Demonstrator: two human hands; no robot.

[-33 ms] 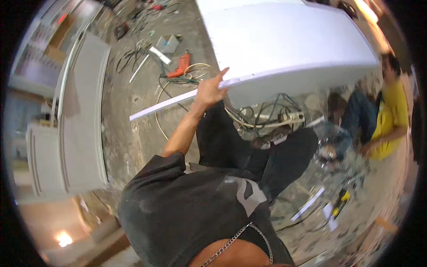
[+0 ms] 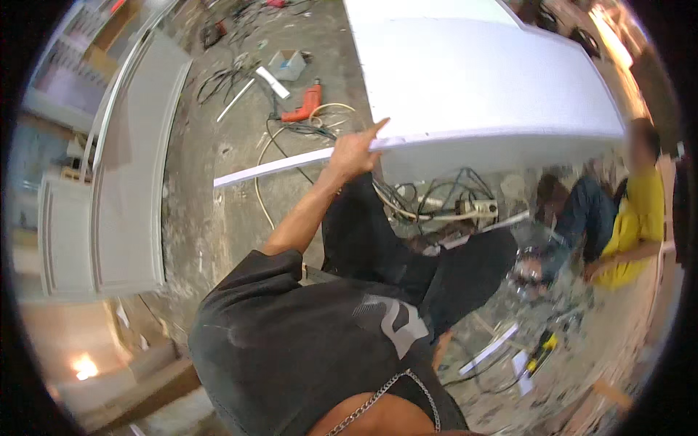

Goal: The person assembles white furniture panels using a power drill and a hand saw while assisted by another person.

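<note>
My left hand (image 2: 354,155) is closed round a long narrow white strip (image 2: 273,168) at the near left corner of a large white panel (image 2: 480,80). One finger reaches over onto the panel's top face. To the left of my hand the strip's free end sticks out above the floor. On the right it meets the panel's near edge; whether it is fastened there I cannot tell. A bit of skin, seemingly my right arm (image 2: 441,350), shows beside my shirt, and my right hand is out of sight.
An orange drill (image 2: 304,104), looped cables, and a small open box (image 2: 288,65) lie beyond my hand. A power strip (image 2: 476,211) sits below the panel. Right, a person in a yellow shirt (image 2: 631,243) sits near a yellow-black tool (image 2: 542,351). Grey panelled boards (image 2: 134,174) stand left.
The strip's free left end sits slightly higher in the picture, and my left hand is a little farther right. A bit of my right arm now shows. The whole view has shifted slightly.
</note>
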